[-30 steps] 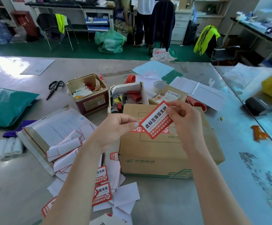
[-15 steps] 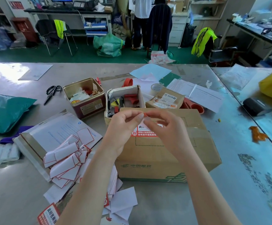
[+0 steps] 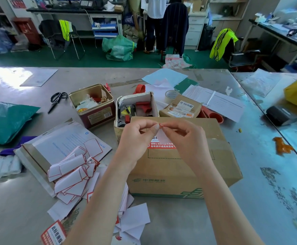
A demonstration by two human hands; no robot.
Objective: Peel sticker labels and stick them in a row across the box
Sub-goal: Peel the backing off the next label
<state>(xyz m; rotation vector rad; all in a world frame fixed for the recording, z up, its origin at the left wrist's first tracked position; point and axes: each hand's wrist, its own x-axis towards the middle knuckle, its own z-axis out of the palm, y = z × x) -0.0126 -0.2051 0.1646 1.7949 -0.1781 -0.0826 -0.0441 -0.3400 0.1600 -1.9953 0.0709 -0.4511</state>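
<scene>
Sticker (image 3: 159, 134), displayed flat a second ago, now pinched at its corner by both hands' (image 3: 137, 137) grip, peeling begun above the box (image 3: 179, 167).

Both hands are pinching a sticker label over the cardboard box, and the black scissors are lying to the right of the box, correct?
Not quite. The black scissors lie left of the brown cardboard box, beyond the gold-rimmed tin, as the head view shows. The left hand and right hand do pinch a red-and-white sticker label.
</scene>
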